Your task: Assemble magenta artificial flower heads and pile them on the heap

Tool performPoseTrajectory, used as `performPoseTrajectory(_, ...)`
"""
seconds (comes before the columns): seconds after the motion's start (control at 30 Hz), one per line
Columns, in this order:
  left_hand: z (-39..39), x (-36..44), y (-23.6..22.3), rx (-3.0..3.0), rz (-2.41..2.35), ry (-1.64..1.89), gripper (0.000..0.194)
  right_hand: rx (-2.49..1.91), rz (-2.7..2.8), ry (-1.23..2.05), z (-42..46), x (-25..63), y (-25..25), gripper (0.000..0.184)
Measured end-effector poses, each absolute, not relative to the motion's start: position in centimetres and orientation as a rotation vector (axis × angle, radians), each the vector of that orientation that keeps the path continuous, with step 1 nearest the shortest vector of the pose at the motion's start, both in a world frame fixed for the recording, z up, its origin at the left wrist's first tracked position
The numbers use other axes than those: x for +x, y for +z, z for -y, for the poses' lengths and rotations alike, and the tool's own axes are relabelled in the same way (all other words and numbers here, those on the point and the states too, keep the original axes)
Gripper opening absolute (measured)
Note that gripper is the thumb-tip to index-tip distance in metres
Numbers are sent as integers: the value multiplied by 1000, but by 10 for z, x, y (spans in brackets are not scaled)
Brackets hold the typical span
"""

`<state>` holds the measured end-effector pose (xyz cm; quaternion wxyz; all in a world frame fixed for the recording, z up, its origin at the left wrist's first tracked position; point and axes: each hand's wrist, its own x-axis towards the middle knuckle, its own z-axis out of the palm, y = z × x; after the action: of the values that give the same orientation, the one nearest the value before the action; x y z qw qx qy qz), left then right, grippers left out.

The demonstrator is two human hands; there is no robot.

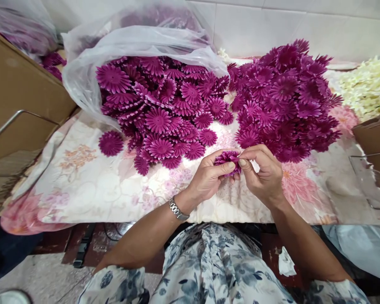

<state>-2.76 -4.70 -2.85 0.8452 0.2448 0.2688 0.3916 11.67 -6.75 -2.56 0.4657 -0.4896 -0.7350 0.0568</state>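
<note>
Evidently ruffled, layered, purple-magenta flower [224, 158], between both hands [237, 169]

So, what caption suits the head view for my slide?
Both hands work on a purple flower between two heaps of matching blooms and the table's near edge.

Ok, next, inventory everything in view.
Left flower heap: many, purple, spilling from bag
Right flower heap: many, purple, right of centre
Loose flower: one, purple, left
Pale blossoms: many, cream, far right
Held flower bunch: one, purple, between hands
Open bag: one, translucent, around left heap
Second bag: one, translucent, top left
Cardboard: brown, both sides
Cloth: one, white floral, tabletop
Wall: one, white, behind
Watch: one, silver, left wrist
Garment: one, white-blue, bottom
Left hand: one, bare, centre
Right hand: one, bare, centre
</note>
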Motion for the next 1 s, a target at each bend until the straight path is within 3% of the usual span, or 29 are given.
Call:
performPoseTrajectory(0.2,43,-34,-28,547,-680,900,21,-1235,1658,174,67,128,-27,8)
performPoseTrajectory(0.37,43,-34,-27,580,-655,847,25,-1212,1639,424,65,134,-31,8)
performPoseTrajectory(0.7,45,-27,-29,802,-853,912,30,-1192,1774,289,70,119,-29,5)
performPoseTrajectory(0.77,45,-29,-29,789,-839,921,29,-1188,1706,389,70,122,-32,4)
performPoseTrajectory(0.9,45,-32,-29,835,-772,908,23,-1190,1511,790,69,129,-41,26)
performPoseTrajectory(1.0,46,-32,-29,867,-724,875,23,-1158,1477,945,68,130,-44,24)
